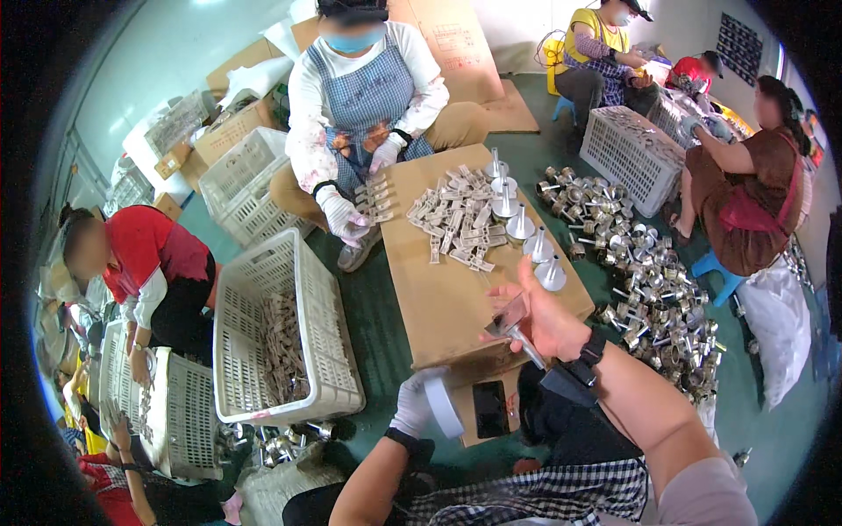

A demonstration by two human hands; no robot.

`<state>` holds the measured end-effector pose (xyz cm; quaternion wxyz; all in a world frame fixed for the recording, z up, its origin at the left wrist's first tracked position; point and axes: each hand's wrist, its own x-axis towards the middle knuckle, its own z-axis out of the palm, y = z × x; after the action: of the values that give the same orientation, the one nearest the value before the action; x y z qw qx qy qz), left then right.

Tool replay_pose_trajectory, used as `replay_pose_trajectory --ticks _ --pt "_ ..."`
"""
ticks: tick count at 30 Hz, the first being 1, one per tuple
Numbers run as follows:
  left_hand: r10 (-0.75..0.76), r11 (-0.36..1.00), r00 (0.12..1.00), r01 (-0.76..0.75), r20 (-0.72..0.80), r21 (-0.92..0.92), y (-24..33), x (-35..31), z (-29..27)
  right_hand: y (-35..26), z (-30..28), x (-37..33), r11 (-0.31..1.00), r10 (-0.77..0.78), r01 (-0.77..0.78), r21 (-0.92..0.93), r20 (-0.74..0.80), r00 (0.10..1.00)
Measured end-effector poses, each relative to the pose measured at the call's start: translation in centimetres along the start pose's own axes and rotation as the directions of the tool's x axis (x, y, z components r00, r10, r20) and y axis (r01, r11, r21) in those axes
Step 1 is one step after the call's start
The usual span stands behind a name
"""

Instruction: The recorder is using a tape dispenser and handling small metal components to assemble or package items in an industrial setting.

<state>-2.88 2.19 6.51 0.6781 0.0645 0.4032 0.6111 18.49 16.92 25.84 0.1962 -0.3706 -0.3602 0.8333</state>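
Observation:
My left hand (412, 405), in a white glove, grips a white ring-shaped roll (445, 408), perhaps tape, at the near edge of the cardboard box (438, 316). Just above the box's near right part, my bare right hand (548, 320) holds a shiny metal piece with a stem (526, 344). Its thumb points up, and the fingers are partly hidden. Several metal funnel-shaped parts (519, 226) stand stem-up in a row along the box's right side. Beside them lies a heap of pale, flat clip-like pieces (452, 215).
Across the box, a co-worker's gloved hand (342, 215) is by a row of pale pieces. White crates (338, 351) stand left; loose metal parts (653, 280) cover the right floor. A dark phone (490, 409) lies below the box edge. Other people sit around.

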Motion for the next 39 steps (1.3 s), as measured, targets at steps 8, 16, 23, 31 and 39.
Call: replay_pose_trajectory --ticks 8,16,23,31,39 --pt "-0.036 0.998 0.999 0.035 -0.021 -0.050 0.8 -0.7 1.9 0.5 -0.2 -0.5 0.990 -0.106 0.104 -0.095 -0.013 0.994" --pt "-0.055 0.998 0.997 0.053 -0.063 -0.024 1.0 -1.1 1.7 1.1 1.2 -0.3 0.832 -0.295 0.265 -0.488 0.015 0.955" --pt "-0.057 0.996 0.997 0.053 -0.043 -0.069 0.5 -0.5 1.2 1.7 2.1 -0.9 0.196 -0.629 0.367 -0.909 0.171 0.759" --pt "-0.006 0.999 1.000 0.004 -0.026 -0.045 0.0 0.1 0.3 2.6 0.9 0.3 0.083 -0.607 0.385 -0.919 0.260 0.751" --pt "0.065 0.994 0.997 -0.069 0.049 0.079 -0.3 0.2 -0.7 1.6 1.8 -0.3 0.077 -0.804 0.518 -0.852 0.254 0.538"
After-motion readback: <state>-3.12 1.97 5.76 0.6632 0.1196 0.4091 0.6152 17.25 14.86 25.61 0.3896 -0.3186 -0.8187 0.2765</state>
